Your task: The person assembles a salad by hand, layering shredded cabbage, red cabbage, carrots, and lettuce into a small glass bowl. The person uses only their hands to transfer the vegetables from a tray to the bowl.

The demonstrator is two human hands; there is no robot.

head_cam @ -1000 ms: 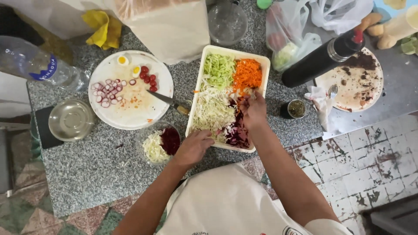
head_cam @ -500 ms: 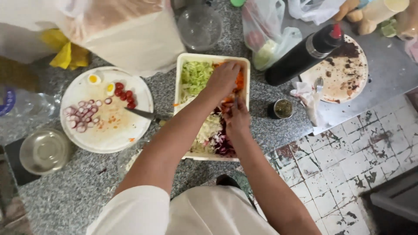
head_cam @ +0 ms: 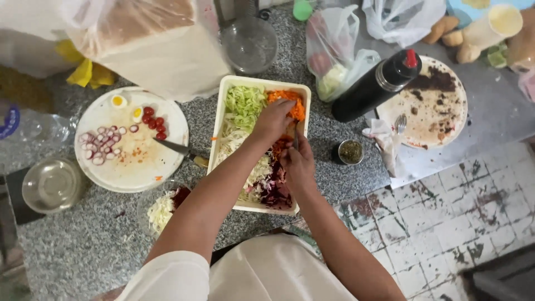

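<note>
Salad fills the white rectangular tray [head_cam: 225,120] in front of me, and both my hands are in it. My left hand [head_cam: 274,118] reaches to the tray's twelve o'clock end, fingers curled down into the grated carrot [head_cam: 298,108], closed loosely around a pinch of it as far as I can judge. My right hand [head_cam: 298,164] sits just below, at the tray's centre, gripping what looks like a thin utensil handle between thumb and fingers; the handle is too slim to name for sure. I keep the two hands close so that whatever one lifts, the other can steady.

Shredded green lettuce [head_cam: 244,103] lies at ten o'clock in the tray, pale cabbage [head_cam: 257,170] runs down the middle, and dark purple shreds [head_cam: 277,192] sit at six o'clock.

Outside the tray, at nine o'clock, the round white plate [head_cam: 139,167] carries sliced radishes [head_cam: 96,144], cherry tomatoes [head_cam: 155,121] and egg halves [head_cam: 118,101], with a knife [head_cam: 178,149] resting across its rim, handle toward the tray for an easy grab. A black flask [head_cam: 374,86] lies at two o'clock, and a small open jar [head_cam: 350,151] of green herbs stands at three o'clock, near my right wrist.
</note>
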